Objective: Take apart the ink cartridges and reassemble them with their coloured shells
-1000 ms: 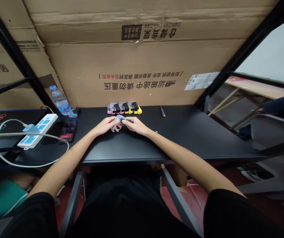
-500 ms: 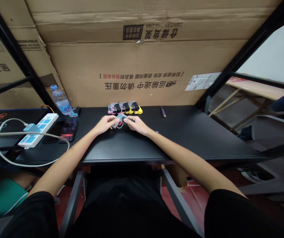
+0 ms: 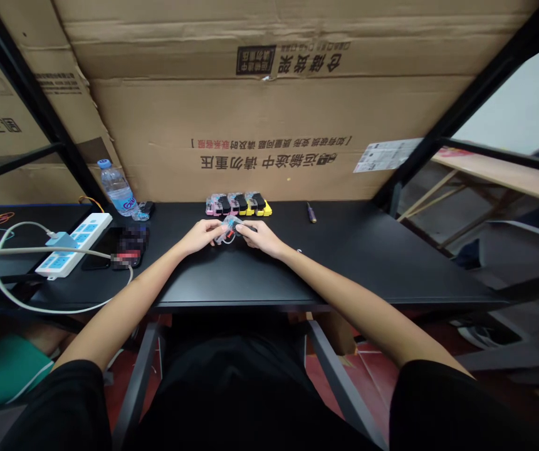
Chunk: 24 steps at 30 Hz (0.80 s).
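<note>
Above the black desk, my left hand point(image 3: 202, 234) and my right hand point(image 3: 261, 237) meet at a small see-through plastic gadget point(image 3: 230, 227) with blue, black and red parts. Its exact kind I cannot make out. The left fingers pinch its clear left end. Around the black right side the right fingers are closed, thumb on top. A thin pale loop shows beneath it. Just behind my hands stands a row of several similar clear and black gadgets point(image 3: 238, 204) with pink and yellow bases.
A dark screwdriver point(image 3: 311, 212) lies to the right on the desk point(image 3: 363, 263). At left are a water bottle point(image 3: 118, 189), a power strip point(image 3: 74, 244), phones point(image 3: 98, 250) and a looping white cable. Cardboard point(image 3: 251, 113) walls the back. Another person's leg shows lower left.
The view has shifted very slightly. Both hands keep their hold on the gadget in nearly the same place, with no other clear movement.
</note>
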Each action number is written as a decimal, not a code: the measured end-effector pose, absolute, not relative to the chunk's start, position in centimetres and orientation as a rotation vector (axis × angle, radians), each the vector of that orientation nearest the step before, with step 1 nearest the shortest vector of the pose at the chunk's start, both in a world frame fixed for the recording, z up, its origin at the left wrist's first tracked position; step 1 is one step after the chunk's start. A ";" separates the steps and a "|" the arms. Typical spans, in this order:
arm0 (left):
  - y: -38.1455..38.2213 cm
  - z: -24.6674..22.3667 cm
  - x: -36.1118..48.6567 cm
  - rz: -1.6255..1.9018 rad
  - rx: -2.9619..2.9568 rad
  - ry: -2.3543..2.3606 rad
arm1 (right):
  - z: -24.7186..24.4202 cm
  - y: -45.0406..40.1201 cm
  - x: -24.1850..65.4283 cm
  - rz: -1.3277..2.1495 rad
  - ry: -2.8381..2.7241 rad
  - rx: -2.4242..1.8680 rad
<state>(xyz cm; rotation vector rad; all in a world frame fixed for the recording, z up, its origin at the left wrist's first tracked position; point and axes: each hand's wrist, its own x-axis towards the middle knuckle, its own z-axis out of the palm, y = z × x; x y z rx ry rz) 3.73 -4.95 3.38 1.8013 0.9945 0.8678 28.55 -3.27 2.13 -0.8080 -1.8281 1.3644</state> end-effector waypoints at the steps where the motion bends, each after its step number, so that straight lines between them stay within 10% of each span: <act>1: -4.9 3.4 3.7 0.872 1.802 1.009 | 2.1 -3.2 28.5 1.362 -1.818 -0.813; 24: -4.8 2.7 4.2 0.854 1.774 1.013 | 1.5 -3.2 27.5 1.191 -1.791 -0.808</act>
